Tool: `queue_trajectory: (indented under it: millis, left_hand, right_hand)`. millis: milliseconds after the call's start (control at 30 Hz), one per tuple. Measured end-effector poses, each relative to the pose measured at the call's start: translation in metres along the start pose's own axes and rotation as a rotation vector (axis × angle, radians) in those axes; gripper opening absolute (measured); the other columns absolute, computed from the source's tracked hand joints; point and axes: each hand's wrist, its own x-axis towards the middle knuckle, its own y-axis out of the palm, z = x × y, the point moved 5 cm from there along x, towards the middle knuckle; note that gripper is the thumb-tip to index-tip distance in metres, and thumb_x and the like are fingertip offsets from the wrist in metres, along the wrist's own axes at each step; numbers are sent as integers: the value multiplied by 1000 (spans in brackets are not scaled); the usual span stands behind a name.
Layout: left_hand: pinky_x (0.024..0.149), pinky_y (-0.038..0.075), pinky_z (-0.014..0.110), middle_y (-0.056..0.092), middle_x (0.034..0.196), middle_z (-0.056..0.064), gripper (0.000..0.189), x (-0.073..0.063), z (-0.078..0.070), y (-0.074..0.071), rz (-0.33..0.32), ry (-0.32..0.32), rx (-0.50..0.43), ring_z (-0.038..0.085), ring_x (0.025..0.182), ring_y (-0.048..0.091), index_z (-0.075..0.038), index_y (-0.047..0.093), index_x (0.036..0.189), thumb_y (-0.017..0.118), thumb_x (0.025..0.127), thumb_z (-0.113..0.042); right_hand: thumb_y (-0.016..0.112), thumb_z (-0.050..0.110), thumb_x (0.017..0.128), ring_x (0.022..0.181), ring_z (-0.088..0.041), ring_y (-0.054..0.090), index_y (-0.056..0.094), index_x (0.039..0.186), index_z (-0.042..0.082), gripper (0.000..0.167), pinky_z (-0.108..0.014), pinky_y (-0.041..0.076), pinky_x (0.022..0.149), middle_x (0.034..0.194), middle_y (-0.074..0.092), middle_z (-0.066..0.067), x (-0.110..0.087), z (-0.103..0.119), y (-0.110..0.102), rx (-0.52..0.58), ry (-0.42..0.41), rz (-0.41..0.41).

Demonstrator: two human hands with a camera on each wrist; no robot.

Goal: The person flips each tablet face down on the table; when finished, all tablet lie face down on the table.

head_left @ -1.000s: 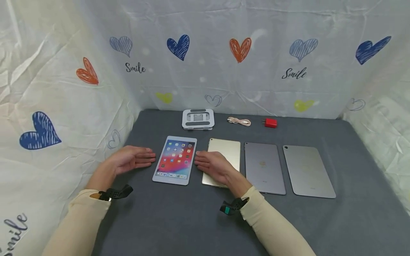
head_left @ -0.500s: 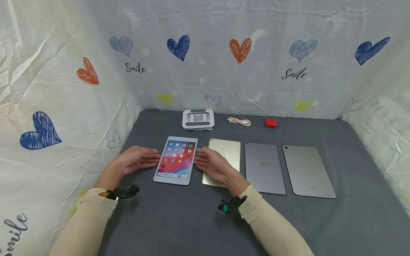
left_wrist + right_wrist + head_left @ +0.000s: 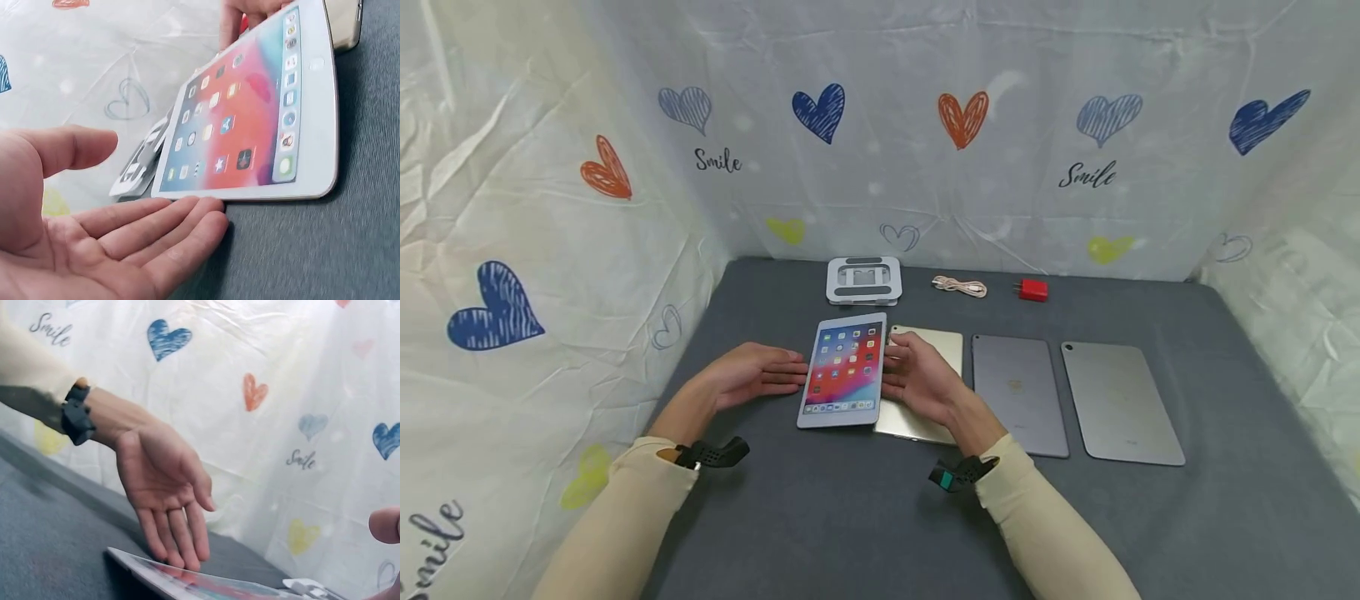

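A white-framed tablet with a lit screen of app icons is tilted, its right side raised off the dark table. At its left edge, my left hand touches with straight fingertips; in the left wrist view those fingers lie palm up along the lower edge, thumb apart. On the other side my right hand has its fingers at the raised right edge, their tips hidden behind the tablet, thumb off the screen. Under that hand lies a gold tablet, face down and partly covered.
To the right lie a dark grey tablet and a silver tablet, both back up. Along the far edge are a folded stand, a coiled cable and a red charger plug. A heart-printed curtain hangs behind.
The white tablet has moved right and its right side has risen, now overlapping the gold tablet in the head view. My left hand has followed it rightward; my right hand has shifted slightly right.
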Motion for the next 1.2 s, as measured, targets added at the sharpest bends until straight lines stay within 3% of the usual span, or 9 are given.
queue_trajectory:
  millis: [133, 300, 533, 633, 900, 1067, 1200]
  left_hand:
    - [123, 50, 48, 52, 164, 27, 59, 4, -8, 14, 41, 27, -7, 36, 144, 63, 9, 43, 162, 57, 116, -26]
    - [122, 52, 48, 51, 165, 27, 60, -2, -31, 39, 95, 93, 6, 41, 150, 56, 10, 41, 162, 57, 116, -25]
    - [120, 53, 46, 50, 164, 29, 56, -18, -69, 82, 218, 171, -4, 42, 150, 56, 10, 43, 161, 57, 116, -21]
    - [123, 50, 51, 51, 164, 29, 54, -23, -81, 93, 231, 185, -23, 44, 150, 55, 10, 44, 161, 56, 116, -18]
    - [125, 47, 53, 56, 160, 26, 52, -21, -98, 100, 187, 196, -22, 42, 149, 56, 11, 45, 160, 53, 116, -17]
    - [122, 52, 51, 57, 159, 28, 48, -24, -103, 95, 165, 209, -29, 41, 148, 57, 12, 48, 157, 51, 116, -14]
    - [122, 52, 52, 53, 161, 30, 50, -27, -105, 87, 158, 209, -38, 43, 149, 55, 13, 45, 159, 50, 116, -14]
  right_hand:
    - [41, 44, 113, 150, -41, 46, 33, 166, -5, 73, -54, 33, 135, 168, 39, -24, -8, 4, -12, -8, -12, -19]
    - [41, 42, 114, 139, -36, 51, 35, 164, -5, 69, -47, 42, 126, 164, 39, -23, -21, 12, -19, -57, -55, -64]
    - [39, 40, 116, 131, -34, 60, 44, 160, -5, 63, -48, 49, 123, 159, 46, -24, -37, 27, -12, -150, -118, -65]
    - [39, 37, 117, 130, -35, 61, 44, 161, -5, 61, -51, 48, 124, 159, 47, -26, -40, 33, -4, -165, -125, -44]
    - [39, 33, 117, 132, -37, 60, 51, 155, -5, 55, -49, 51, 121, 151, 55, -22, -35, 44, 24, -182, -155, 15]
    - [40, 32, 117, 133, -41, 61, 52, 152, -6, 54, -49, 53, 120, 140, 59, -17, -30, 48, 38, -179, -174, 43]
    - [41, 31, 117, 136, -44, 60, 51, 153, -7, 53, -50, 52, 122, 144, 58, -19, -25, 51, 48, -175, -184, 56]
